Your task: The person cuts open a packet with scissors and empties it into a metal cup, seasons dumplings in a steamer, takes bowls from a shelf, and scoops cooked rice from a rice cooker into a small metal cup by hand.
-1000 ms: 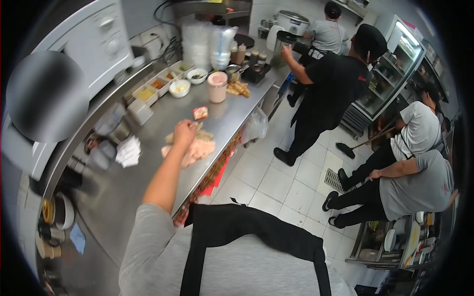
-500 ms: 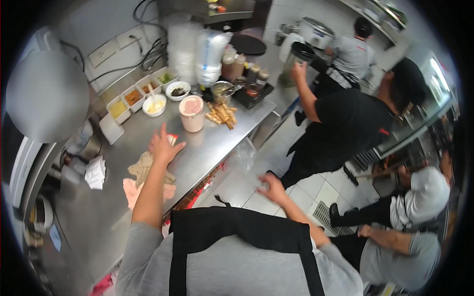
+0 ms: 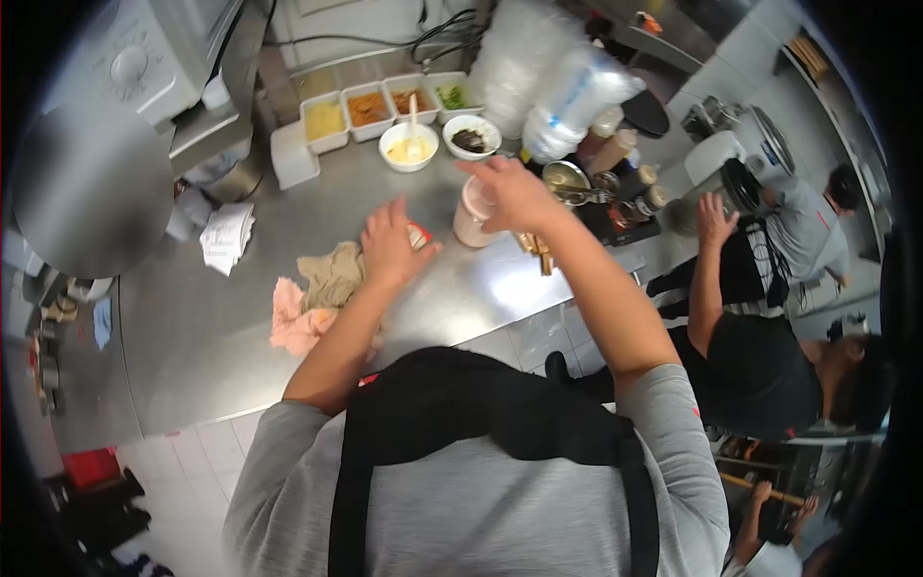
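Jar (image 3: 471, 229) stands on the counter (image 3: 192, 337), R hand (image 3: 523, 200) at its top, fingers spread wide; can't tell from here if they touch. Looks fullish, so prob. a bit heavy, stiff-walled, maybe slick; best gripped round the sides, below the rim. L hand (image 3: 391, 252) is left of the jar, fingers fanned, by a red pkt (image 3: 419, 234); no grip seen. Further left of the jar: tan cloth (image 3: 330, 276) w/ pink cloth (image 3: 296, 322). Two bowls (image 3: 408, 167) behind jar, brown sticks (image 3: 546, 263) right of it.
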The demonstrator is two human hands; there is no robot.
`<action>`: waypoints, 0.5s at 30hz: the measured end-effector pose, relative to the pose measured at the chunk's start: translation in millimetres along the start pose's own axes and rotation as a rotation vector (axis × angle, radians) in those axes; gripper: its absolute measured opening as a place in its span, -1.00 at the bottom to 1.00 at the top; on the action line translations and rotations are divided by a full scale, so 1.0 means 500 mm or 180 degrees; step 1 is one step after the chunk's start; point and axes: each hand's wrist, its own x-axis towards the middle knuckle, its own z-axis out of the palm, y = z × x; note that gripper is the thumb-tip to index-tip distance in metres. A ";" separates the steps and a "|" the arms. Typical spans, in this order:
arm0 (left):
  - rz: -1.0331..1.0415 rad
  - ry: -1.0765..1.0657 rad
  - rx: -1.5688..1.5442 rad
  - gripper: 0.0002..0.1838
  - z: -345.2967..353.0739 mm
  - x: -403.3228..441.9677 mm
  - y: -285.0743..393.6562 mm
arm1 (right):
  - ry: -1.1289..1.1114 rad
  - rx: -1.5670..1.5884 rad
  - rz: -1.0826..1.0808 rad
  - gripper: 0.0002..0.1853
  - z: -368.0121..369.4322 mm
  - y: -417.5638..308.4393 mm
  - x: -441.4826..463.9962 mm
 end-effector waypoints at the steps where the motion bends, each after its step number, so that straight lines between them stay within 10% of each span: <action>1: -0.0208 -0.0184 0.0057 -0.01 0.004 -0.003 -0.021 | 0.0009 0.0079 0.0028 0.05 -0.009 0.000 0.000; 8: -0.0586 -0.1063 0.0273 -0.22 0.007 0.014 -0.029 | 0.0581 0.4286 0.0382 -0.37 -0.048 0.024 0.025; 11: -0.0318 -0.1027 0.0168 -0.31 0.019 -0.008 -0.024 | -0.0192 0.6663 0.0297 -0.46 -0.025 -0.039 0.068; 15: 0.0082 -0.0418 -0.0368 -0.41 0.045 -0.075 -0.026 | -0.0910 0.7412 0.1449 -0.43 0.119 -0.137 0.115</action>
